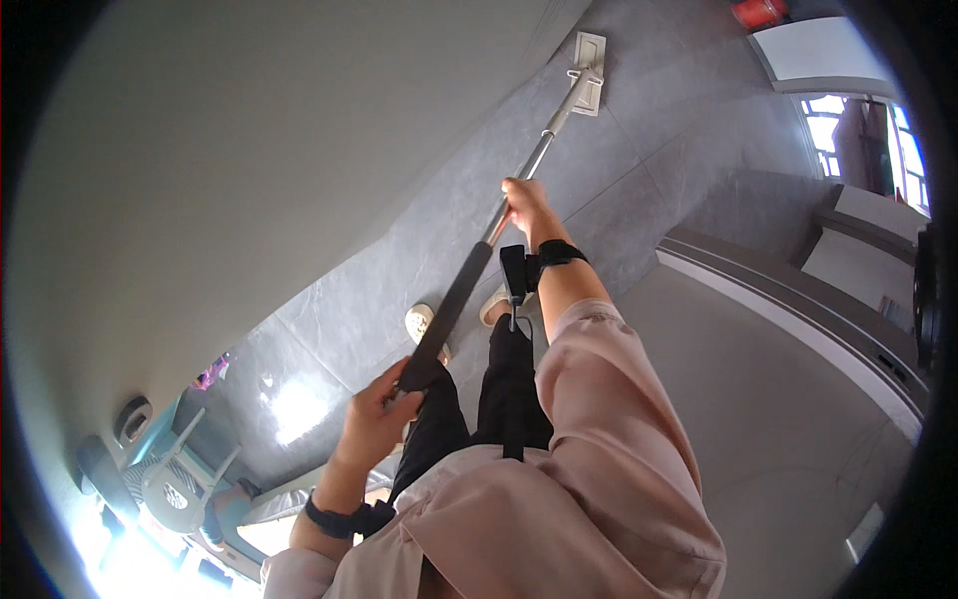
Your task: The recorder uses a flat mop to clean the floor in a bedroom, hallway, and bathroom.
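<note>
A flat mop [462, 290] with a silver pole and a dark foam grip slants across the view from my body to the far floor. Its pale rectangular head [589, 97] lies on the grey tiles close to the foot of the wall. My right hand [526, 203] is wrapped round the metal pole above the foam sleeve. At the near end of the handle, my left hand [382, 414] closes over the tip of the grip. A black device is strapped to my right wrist, and a black band circles my left wrist.
A plain wall [249, 150] runs along the left. On the right, a dark track with a white edge [788, 324] borders another floor area. A red object [760, 12] sits at the far right, and a chair [175, 489] stands at lower left. My shoes [420, 320] are on the tiles.
</note>
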The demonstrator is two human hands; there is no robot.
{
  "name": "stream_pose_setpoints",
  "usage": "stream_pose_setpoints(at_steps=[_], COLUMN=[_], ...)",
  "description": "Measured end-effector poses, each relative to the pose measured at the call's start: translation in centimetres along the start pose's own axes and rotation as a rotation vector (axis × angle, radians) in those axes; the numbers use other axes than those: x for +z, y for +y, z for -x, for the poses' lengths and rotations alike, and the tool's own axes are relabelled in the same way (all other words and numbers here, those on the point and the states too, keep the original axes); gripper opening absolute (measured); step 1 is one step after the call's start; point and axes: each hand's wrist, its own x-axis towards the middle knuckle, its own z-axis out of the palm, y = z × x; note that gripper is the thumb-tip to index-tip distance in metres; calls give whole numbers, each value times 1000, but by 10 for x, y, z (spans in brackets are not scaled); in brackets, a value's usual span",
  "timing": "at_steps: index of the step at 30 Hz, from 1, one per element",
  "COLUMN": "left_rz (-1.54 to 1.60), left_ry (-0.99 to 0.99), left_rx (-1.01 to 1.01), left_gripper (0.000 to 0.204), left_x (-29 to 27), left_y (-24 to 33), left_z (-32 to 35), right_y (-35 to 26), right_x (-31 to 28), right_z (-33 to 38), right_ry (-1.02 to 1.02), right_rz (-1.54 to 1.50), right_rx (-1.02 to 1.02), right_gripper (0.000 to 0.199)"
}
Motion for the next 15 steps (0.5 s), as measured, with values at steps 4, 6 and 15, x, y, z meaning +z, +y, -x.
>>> stream_pose_setpoints(at_steps=[4,6,15], left_rz=[-140,15,193], left_ry=[62,156,353], left_rx=[-44,-300,-867], left_gripper=[43,43,16], left_x=[-67,-107,-145], left_y=[-82,-111,-77], left_z=[68,147,255], right_y=[71,124,157], right_x=[50,87,128], right_z=[100,176,288], right_ry=[-152,-431,-553], right_rz=[-163,-112,72], right_rx=[117,147,745], right_gripper=[26,28,28])
